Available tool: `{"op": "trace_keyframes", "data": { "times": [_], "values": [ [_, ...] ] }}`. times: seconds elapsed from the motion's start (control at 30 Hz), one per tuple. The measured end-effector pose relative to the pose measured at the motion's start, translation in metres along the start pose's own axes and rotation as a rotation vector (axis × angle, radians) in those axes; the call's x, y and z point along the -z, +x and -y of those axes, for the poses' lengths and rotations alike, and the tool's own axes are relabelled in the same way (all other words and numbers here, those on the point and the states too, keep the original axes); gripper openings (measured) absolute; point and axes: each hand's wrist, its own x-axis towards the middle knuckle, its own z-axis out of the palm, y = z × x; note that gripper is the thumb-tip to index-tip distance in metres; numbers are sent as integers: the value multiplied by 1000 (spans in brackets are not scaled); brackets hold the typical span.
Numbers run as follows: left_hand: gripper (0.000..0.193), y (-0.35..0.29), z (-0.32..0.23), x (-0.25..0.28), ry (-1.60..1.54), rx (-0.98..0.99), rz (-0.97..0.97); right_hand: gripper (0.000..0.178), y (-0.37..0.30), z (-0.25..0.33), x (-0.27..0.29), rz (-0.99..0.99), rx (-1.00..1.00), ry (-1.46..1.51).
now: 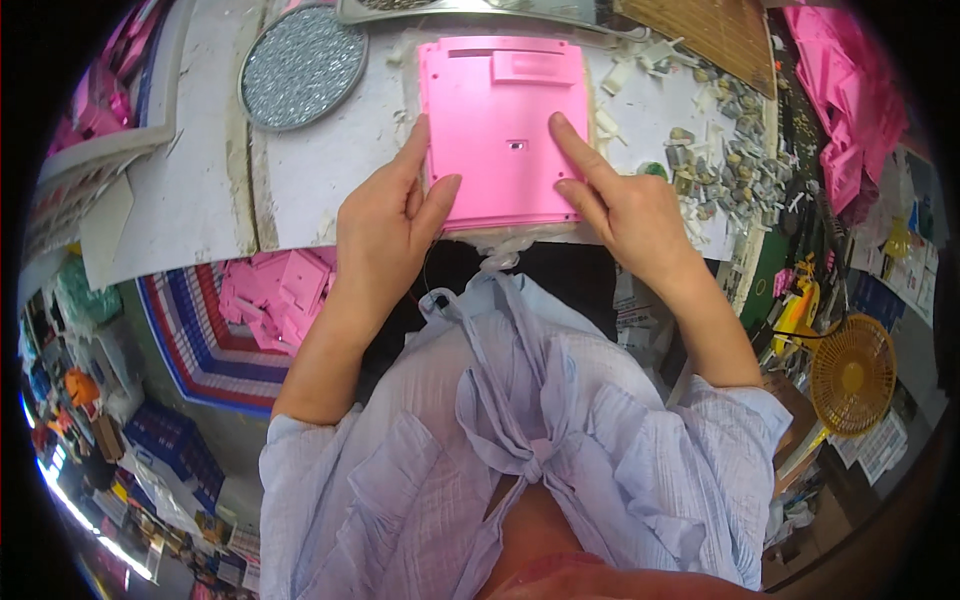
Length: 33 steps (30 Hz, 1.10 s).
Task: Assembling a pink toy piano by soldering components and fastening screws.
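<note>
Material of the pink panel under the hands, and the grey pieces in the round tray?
Pink panel: probably moulded plastic, satin, judging by its even colour and crisp cutouts. Grey pieces: likely shiny metal, given their silvery glints; too small to be sure.

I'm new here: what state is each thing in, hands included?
Pink panel, lying flat under both hands.
Left hand, touching the panel's left edge.
Right hand, resting on the panel's right side.
Round tray, filled with silvery bits.
Striped basket, holding pink pieces.
Grey pieces, scattered loose.
Yellow fan, cannot tell if running.
</note>
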Motion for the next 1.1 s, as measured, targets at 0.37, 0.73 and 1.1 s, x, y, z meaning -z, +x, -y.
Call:
{"op": "trace_keyframes", "data": {
  "times": [0.37,0.73,1.1],
  "values": [
    [98,-5,4,21,-131,-45,259,56,12,8,23,105,79,-256],
    [96,-9,35,13,-68,-132,227,63,66,37,-14,-124,749,-67],
    [20,29,57,71,-126,-12,-134,79,76,47,-11,175,715,-263]
  ]
}}
